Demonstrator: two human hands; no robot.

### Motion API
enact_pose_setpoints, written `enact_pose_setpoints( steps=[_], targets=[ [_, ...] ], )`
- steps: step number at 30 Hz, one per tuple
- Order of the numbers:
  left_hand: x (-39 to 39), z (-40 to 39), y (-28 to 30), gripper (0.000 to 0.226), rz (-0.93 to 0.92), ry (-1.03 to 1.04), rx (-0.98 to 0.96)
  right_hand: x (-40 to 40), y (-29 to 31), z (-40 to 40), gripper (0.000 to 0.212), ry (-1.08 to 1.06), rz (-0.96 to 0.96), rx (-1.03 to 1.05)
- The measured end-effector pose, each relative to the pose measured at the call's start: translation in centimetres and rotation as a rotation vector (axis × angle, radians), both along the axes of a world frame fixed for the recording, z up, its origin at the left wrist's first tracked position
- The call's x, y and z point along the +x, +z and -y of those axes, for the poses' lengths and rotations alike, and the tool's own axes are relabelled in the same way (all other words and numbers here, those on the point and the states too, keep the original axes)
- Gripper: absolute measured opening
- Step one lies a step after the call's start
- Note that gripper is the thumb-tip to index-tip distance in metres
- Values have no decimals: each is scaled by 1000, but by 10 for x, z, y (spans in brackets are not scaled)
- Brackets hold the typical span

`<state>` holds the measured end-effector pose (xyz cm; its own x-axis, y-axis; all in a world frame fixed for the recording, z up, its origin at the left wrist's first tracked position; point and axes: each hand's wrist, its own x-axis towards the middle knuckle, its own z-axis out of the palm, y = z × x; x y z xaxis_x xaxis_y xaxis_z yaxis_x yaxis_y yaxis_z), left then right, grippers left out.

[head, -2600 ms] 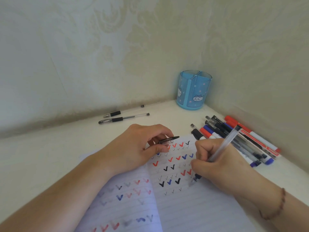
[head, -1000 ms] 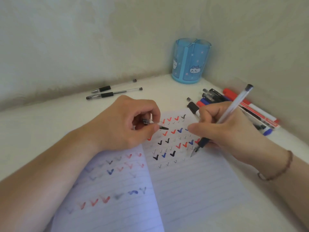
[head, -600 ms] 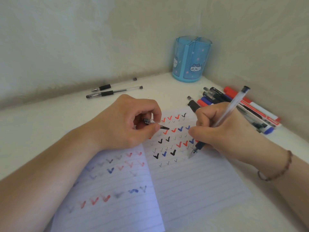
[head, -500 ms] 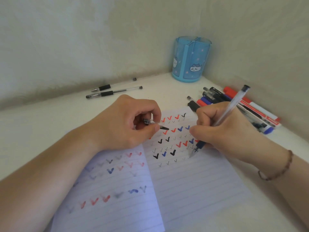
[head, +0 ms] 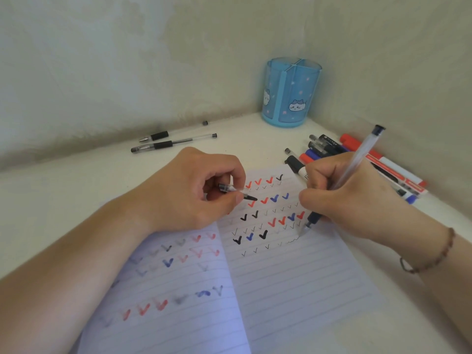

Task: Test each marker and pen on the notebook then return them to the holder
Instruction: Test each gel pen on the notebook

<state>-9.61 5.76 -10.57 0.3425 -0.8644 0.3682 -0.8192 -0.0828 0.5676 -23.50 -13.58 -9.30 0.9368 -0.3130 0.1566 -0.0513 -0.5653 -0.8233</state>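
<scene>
An open lined notebook (head: 293,277) lies in front of me, its pages covered with red, blue and black check marks. My right hand (head: 342,195) grips a clear-barrelled pen (head: 357,159) with its tip on the right page, beside a small zigzag line. My left hand (head: 194,192) rests on the page and pinches the pen's cap (head: 237,192) between thumb and fingers. The blue cat-print holder (head: 291,93) stands in the far corner; I see nothing sticking out of it.
A pile of markers and pens (head: 383,169) lies along the right wall, behind my right hand. Two black-grip pens (head: 173,140) lie apart by the back wall on the left. Walls close the table at the back and right.
The view has drawn closer to the notebook. The pen tip has drawn a small zigzag on the right page. My left hand has kept still with the cap.
</scene>
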Motion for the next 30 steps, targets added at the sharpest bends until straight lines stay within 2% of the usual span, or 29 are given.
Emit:
enact_pose_setpoints(
  steps=[3, 6, 8, 11, 14, 20, 22, 30],
  targets=[
    [0, 1, -1, 3, 5, -1, -18, 1, 1, 1, 43, -25, 26, 50],
    [1, 2, -2, 5, -13, 2, -57, 2, 3, -3, 51, -67, 188, 394],
    [1, 3, -2, 7, -20, 17, -93, 2, 6, -1, 40, -16, 277, 611],
    [0, 4, -2, 9, -17, 51, -142, 1, 6, 3, 11, 112, 289, 715],
    [-1, 4, -1, 10, -27, 47, -165, 1, 2, 3, 9, 181, 276, 717],
    [-5, 6, 0, 10, 1, 9, -180, 3, 3, 0, 14, 156, 277, 663],
    [-6, 6, -1, 11, 10, 5, -200, 2, 5, -3, 8, 158, 283, 681],
    [-7, 9, -1, 9, -53, 3, -240, 2, 2, -13, 11, 120, 340, 569]
  ],
)
